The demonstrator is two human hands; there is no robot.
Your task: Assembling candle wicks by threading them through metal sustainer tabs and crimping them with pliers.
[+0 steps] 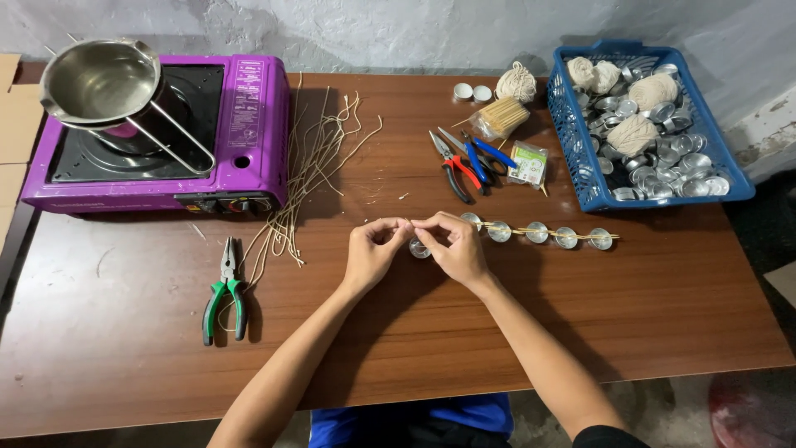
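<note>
- Far left of the tabletop (124,348): purple portable stove (157,137) with a steel pouring pot (95,83) on it. In front, green-handled pliers (225,300) lie flat.
- Beside the stove, a loose spread of cut wick strands (311,174).
- Centre: our left hand (373,253) and right hand (454,249) meet, fingers of both pinched together over a small metal cup (419,248) sitting on the tabletop. What they pinch is too thin to make out.
- We judge the cup light, thin-walled, easily dented; best held by the rim.
- Right of our hands: a row of similar cups (537,233) with thin sticks laid across.
- Behind: red-handled pliers (454,170), blue-handled scissors (485,156), bundle of sticks (500,118).
- Far right: blue basket (572,149) of empty cups and string balls.
</note>
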